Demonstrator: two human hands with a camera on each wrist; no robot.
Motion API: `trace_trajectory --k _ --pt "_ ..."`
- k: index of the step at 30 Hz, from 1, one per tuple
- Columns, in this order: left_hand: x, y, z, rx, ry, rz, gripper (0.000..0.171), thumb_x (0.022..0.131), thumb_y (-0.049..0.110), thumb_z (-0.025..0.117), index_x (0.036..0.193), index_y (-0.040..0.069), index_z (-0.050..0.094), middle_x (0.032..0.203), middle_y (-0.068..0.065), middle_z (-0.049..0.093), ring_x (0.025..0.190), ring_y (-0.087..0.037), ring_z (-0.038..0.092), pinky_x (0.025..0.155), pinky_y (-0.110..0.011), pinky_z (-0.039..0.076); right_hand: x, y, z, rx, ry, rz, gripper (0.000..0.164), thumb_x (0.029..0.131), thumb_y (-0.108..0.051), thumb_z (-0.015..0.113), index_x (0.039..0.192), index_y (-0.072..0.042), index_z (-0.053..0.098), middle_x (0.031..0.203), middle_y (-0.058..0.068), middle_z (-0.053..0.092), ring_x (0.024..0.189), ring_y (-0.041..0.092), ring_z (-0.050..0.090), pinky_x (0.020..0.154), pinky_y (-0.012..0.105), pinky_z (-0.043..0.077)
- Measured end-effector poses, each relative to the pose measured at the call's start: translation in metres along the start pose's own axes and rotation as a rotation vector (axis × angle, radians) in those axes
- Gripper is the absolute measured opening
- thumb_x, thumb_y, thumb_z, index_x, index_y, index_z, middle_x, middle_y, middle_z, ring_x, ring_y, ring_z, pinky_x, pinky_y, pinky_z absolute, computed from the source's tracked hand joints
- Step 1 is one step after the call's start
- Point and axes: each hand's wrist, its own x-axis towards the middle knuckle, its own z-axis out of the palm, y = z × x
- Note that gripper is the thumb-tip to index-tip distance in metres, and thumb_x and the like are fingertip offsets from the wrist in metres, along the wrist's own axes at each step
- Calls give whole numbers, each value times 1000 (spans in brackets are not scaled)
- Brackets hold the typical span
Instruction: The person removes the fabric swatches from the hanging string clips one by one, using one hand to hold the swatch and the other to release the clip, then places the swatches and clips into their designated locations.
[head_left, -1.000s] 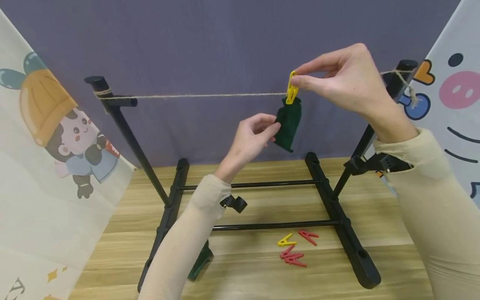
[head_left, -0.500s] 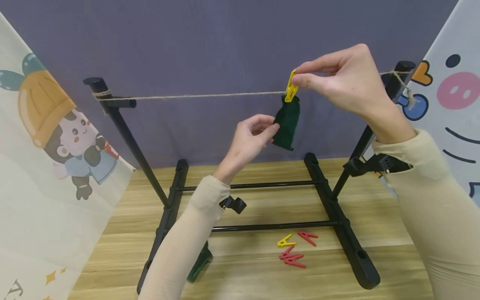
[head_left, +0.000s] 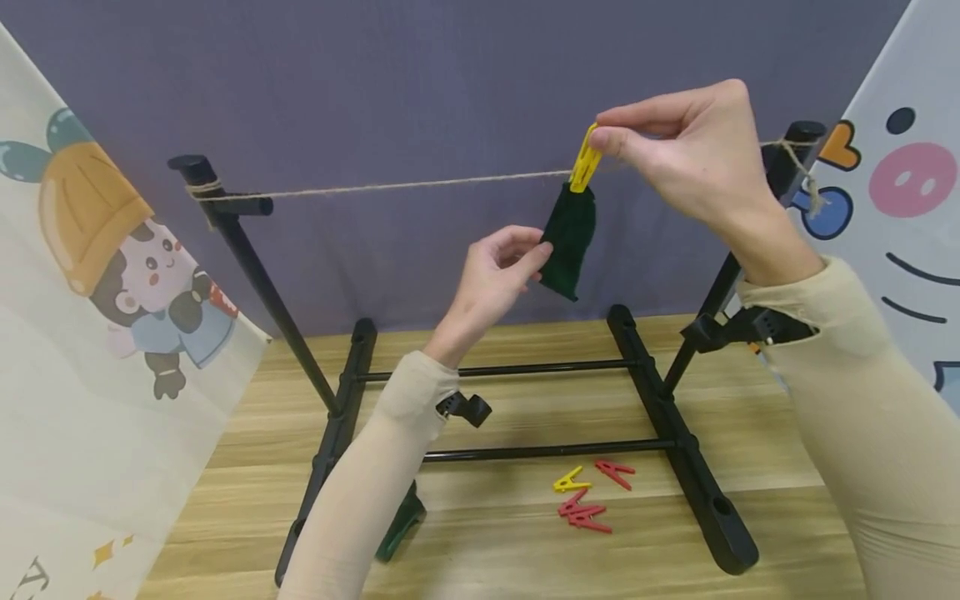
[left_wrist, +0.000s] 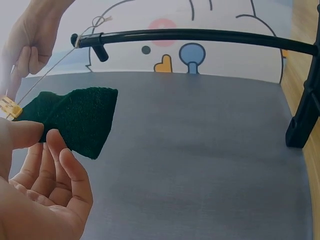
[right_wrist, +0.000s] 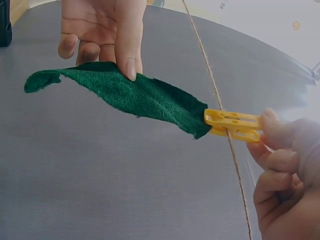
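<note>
A dark green piece of cloth hangs by its upper end in the jaws of a yellow clothespin. My right hand pinches the clothespin's handle ends between thumb and fingers. In the right wrist view the twine line passes through the clothespin, just behind where its tips bite the cloth. Lower down, my left hand pinches the cloth's left edge with thumb and fingertips. From the left wrist, the cloth fans out beyond the fingers.
A black rack holds the twine between two posts over a wood-grain tabletop. Several red clothespins and a yellow one lie near the front bar. Another green cloth is partly hidden by the left forearm.
My right hand has moved slightly up, lifting the clothespin, the cloth's top and the twine with it. My left hand has shifted a little left, still pinching the cloth.
</note>
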Motion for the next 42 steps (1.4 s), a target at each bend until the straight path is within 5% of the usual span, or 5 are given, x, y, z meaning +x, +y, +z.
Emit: trace_trajectory --k 10,19,27,34,42 --pt "8 -18 0 -13 -4 0 25 95 17 62 116 4 63 98 -9 68 83 -33 62 64 -30 50 3 -1 0 9 92 -13 23 84 -27 75 102 -12 76 99 3 73 81 -1 66 52 20 36" --pt "11 -33 -5 -8 -7 23 27 93 26 65 114 10 64 96 -3 68 79 -23 62 64 -32 51 4 -7 -1 17 176 -20 21 85 -27 74 99 -12 77 99 1 73 86 2 67 54 19 37" --pt "7 -36 -11 1 -4 14 26 93 28 65 114 12 64 97 -2 68 80 -23 62 65 -33 51 0 -20 -1 29 272 -48 19 86 -23 73 97 -8 77 96 2 73 86 3 67 75 16 50" --pt "3 -38 -17 20 7 -3 26 94 29 64 115 14 64 98 -1 68 81 -23 62 66 -34 51 0 -21 -2 48 318 -14 19 86 -23 73 97 -8 77 95 2 73 81 1 67 64 16 44" --pt "-1 -42 -25 16 27 -36 26 93 31 65 113 15 64 98 -2 68 83 -25 62 67 -35 51 -1 -20 -3 50 322 -26 20 85 -22 74 97 -7 77 95 2 73 83 2 67 69 15 48"
